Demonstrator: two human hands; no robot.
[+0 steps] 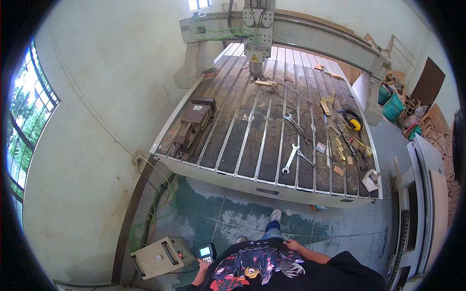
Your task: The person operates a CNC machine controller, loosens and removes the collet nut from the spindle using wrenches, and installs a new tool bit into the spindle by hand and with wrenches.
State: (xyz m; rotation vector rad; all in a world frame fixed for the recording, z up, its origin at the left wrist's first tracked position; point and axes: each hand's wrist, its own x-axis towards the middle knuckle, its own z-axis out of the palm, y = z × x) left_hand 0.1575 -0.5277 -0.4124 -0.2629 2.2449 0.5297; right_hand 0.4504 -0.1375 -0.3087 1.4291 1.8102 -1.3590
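My left hand (202,265) is closed around a handheld controller (207,252) with a small lit screen, low and left of my body. Just left of it stands a beige metal control box (162,257) with handles and a red indicator. My right hand (291,245) rests against my thigh at the hem of my dark printed shirt; its fingers are too small to read. In front of me is the slotted bed (233,140) of a large gantry machine. Its spindle (256,60) hangs over the far part, above a small light wooden piece (266,83).
A vise (196,119) sits on the bed's left side. Open-ended wrenches (291,158), wood scraps, clamps and yellow-black earmuffs (354,121) lie on the right. Cables (155,208) run along the left wall. Stacked panels (427,194) and filled green sacks (393,107) stand right.
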